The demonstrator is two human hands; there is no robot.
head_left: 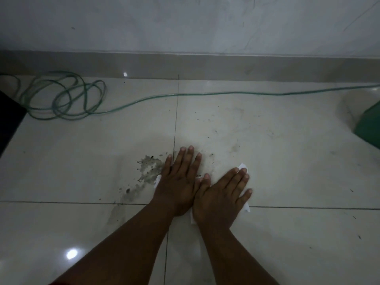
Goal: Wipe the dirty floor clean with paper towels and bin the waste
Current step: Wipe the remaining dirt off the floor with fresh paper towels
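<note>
Both hands — left hand (178, 183), right hand (223, 193) — press flat on paper towel (243, 166), beside grime (148, 168) on tiled floor (287, 161).

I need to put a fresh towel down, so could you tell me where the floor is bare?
Bare tile lies right of the right hand, toward the green object. It is crowded left of the left hand: the dirt patch, then the hose.
</note>
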